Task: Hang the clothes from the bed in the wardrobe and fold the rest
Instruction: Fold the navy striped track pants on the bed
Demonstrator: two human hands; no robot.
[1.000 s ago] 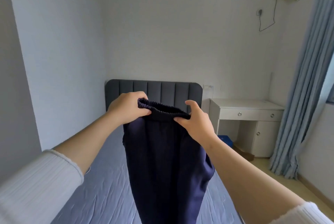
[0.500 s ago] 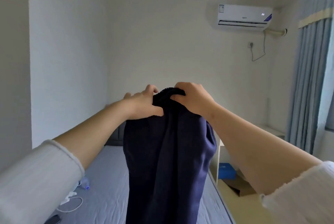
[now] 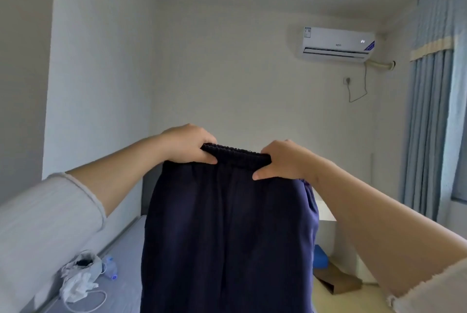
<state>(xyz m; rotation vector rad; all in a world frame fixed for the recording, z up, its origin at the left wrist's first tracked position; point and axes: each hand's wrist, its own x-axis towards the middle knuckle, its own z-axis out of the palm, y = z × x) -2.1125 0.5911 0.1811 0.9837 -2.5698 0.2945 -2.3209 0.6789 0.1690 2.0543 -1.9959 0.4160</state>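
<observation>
- Hanging from my two hands in front of me, the navy trousers [image 3: 227,231] are held up in the air above the bed [image 3: 121,274], their legs dropping straight down past the bottom of the view.
- I have the elastic waistband [image 3: 236,157] stretched level between my hands, one at each end.
- My left hand [image 3: 188,144] grips the left end, fingers curled over the top edge and thumb pressed against the front.
- My right hand [image 3: 284,161] pinches the right end the same way, thumb in front below the band.
- Both my sleeves are pushed up, leaving the forearms bare.
- On the bed's left edge, by the wall, lie a crumpled grey and white bundle [image 3: 79,277] and a white cable [image 3: 94,301].
- Past the bed's right side, a brown cardboard piece [image 3: 337,281] lies on the floor, with a blue box [image 3: 321,257] just behind it.
- High on the far wall sits an air conditioner [image 3: 337,43]; blue curtains [image 3: 429,123] hang at the right.
</observation>
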